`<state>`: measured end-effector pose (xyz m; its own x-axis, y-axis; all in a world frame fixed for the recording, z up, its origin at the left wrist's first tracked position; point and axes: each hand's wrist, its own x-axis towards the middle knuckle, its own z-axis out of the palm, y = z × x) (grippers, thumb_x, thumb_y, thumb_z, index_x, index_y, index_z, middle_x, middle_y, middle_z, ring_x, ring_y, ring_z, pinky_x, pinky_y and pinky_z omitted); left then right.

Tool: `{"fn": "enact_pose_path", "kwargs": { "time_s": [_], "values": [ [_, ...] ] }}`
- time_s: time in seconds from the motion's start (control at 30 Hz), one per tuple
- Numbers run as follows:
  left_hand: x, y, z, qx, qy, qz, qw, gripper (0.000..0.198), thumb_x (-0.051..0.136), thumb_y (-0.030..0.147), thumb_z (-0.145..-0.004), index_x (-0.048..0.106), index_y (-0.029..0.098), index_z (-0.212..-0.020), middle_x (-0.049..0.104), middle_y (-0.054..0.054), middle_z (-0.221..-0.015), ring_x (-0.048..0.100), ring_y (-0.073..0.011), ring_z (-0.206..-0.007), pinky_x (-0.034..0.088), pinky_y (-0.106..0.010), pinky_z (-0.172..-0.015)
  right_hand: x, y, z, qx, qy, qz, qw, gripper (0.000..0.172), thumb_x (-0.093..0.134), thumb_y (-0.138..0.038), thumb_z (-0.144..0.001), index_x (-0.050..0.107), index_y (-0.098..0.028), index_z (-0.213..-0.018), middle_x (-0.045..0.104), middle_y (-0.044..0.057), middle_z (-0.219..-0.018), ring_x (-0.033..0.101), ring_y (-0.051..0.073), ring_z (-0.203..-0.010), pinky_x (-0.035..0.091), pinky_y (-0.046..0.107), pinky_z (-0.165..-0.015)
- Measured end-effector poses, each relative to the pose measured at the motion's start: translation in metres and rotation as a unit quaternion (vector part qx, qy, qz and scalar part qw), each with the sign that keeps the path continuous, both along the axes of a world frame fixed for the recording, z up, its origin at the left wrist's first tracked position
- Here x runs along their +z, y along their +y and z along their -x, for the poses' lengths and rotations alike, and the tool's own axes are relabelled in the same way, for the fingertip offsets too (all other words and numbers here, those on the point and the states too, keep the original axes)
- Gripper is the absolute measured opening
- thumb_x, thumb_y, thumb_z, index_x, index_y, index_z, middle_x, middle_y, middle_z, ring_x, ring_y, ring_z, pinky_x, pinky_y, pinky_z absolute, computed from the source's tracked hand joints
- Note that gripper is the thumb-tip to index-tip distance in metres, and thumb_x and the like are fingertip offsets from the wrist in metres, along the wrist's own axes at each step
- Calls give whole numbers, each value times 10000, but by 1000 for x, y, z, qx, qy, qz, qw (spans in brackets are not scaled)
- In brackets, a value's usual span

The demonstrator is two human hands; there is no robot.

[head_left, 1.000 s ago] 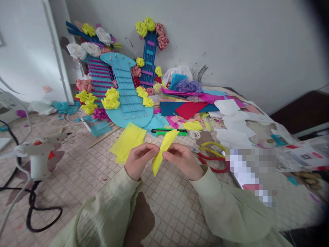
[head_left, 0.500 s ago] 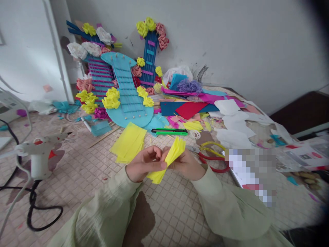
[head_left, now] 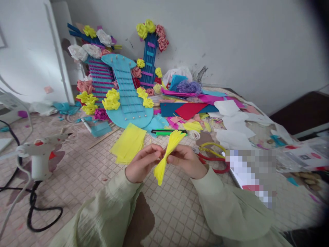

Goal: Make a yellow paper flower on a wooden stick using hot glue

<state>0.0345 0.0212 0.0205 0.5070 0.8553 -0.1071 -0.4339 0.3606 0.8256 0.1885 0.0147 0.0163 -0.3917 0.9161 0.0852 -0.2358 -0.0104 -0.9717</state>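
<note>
A pleated strip of yellow paper (head_left: 167, 154) stands tilted in front of me, pinched tight at its waist so both ends fan out. My left hand (head_left: 142, 163) and my right hand (head_left: 185, 160) both grip it at the waist with closed fingers, thumbs meeting at the middle. Just behind the hands a stack of flat yellow paper sheets (head_left: 128, 142) lies on the tiled floor.
A white glue gun (head_left: 38, 154) with a black cord stands at the left. Scissors with red and yellow handles (head_left: 212, 156) lie right of my hands, a green cutter (head_left: 168, 131) behind them. Blue guitar-shaped pieces with paper flowers (head_left: 123, 89) lean on the wall amid coloured sheets.
The folded yellow paper has been turned and squeezed at its middle, so its ends now spread like a bow. Both hands stayed in the same spot.
</note>
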Motion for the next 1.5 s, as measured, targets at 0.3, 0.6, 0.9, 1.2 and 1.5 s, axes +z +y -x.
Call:
{"fn": "enact_pose_path", "kwargs": {
  "time_s": [0.3,0.6,0.9,1.2,1.5],
  "values": [
    [-9,-3,-2,39,36,-101,994,130,571,257,-710,582,183,-816,565,-7,-773,524,-117,-650,414,-257,-625,0,0,-1,65,-58,-2,996,155,555,-296,-732,588,-144,-737,553,-10,-651,513,75,-614,434,212,-576],
    [-12,2,-3,136,118,-38,983,147,638,258,-636,602,175,-751,557,17,-648,502,-87,-585,381,-206,-561,-3,3,2,-141,-90,-47,985,337,626,-255,-664,521,-200,-979,566,38,-910,536,129,-775,458,287,-690],
    [-14,4,-6,162,101,55,980,199,678,284,-578,610,137,-693,534,21,-584,450,-57,-509,331,-169,-453,-4,5,-2,-140,-10,-58,988,243,643,-199,-644,488,-202,-831,535,14,-908,520,118,-821,434,280,-750],
    [-9,5,-5,151,57,116,980,214,688,252,-575,578,148,-727,574,25,-620,514,-57,-529,376,-153,-481,3,0,0,-162,-245,-295,909,73,550,-172,-716,576,-197,-780,556,41,-809,521,163,-813,422,334,-754],
    [-9,8,-5,183,43,131,974,249,701,239,-543,579,141,-737,587,28,-583,545,-75,-477,412,-183,-469,4,-4,0,-75,-284,-309,905,695,691,-371,-552,382,-207,-1153,494,86,-1102,462,222,-1020,366,377,-885]
  ]
}}
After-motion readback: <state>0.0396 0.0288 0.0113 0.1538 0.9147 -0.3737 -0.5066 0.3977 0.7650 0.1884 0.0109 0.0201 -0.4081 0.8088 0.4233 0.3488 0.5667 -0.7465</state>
